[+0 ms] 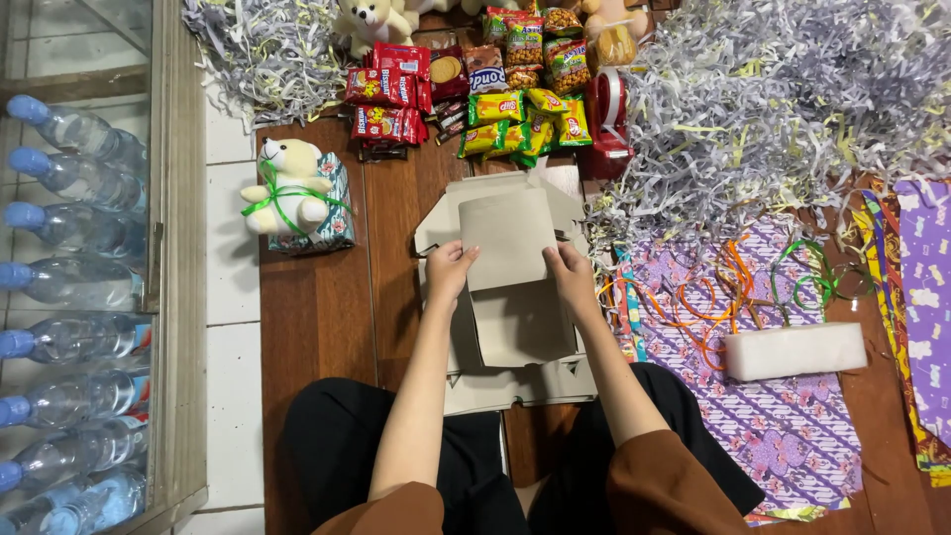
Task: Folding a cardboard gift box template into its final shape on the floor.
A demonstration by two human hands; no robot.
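A flat grey-brown cardboard box blank [510, 297], partly folded, is held at centre frame over the dark wooden floor [317, 317], just ahead of the seated person's black-trousered knees. The upper flap is pinched at its left edge by the left hand [451, 269], thumb on top; its right edge is gripped by the right hand [573, 272]. Both hands are closed on the cardboard.

At 12 o'clock from the box, red biscuit packets [388, 94] and yellow-green snack packets [520, 119] are laid in rows, with a red tape dispenser [606, 124] just beside them. At 10 o'clock, a small cream teddy bear tied with green ribbon [287, 183] is seen on a patterned tissue pack. At 1 to 2 o'clock a heap of grey-white shredded paper [773, 109] is piled. At 3 o'clock, purple patterned wrapping paper [763, 416] is spread, with orange and green ribbons [723, 287] and a white foam block [794, 351] on it. At 9 o'clock, blue-capped plastic water bottles [69, 258] are stacked behind glass.
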